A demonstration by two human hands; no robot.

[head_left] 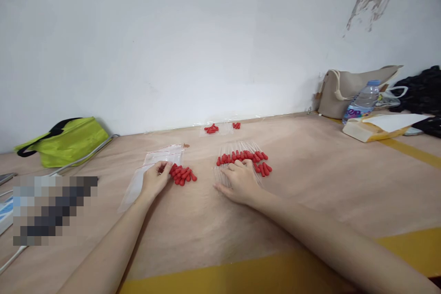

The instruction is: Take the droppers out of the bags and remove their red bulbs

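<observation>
My left hand (pixel 156 179) is pinched at the left edge of a small pile of red rubber bulbs (pixel 182 174), its fingertips closed on one bulb. Under that hand lie clear zip bags (pixel 134 186). My right hand (pixel 241 181) rests palm down over a row of thin clear tubes (pixel 217 174), thumb apart from the fingers, and it partly hides them. Just beyond it, a row of droppers with red bulbs (pixel 241 155) lies with the clear stems pointing toward the wall. A few more red-bulbed droppers (pixel 263 169) lie right of my fingers.
Against the wall are bagged red bulbs (pixel 211 128). At left sit a lime-green bag (pixel 74 142) and a grey cable (pixel 74 161). On the right stand a beige bag (pixel 358 85), a water bottle (pixel 365 101) and an open carton (pixel 365 129). Yellow tape (pixel 206 280) runs along the front edge.
</observation>
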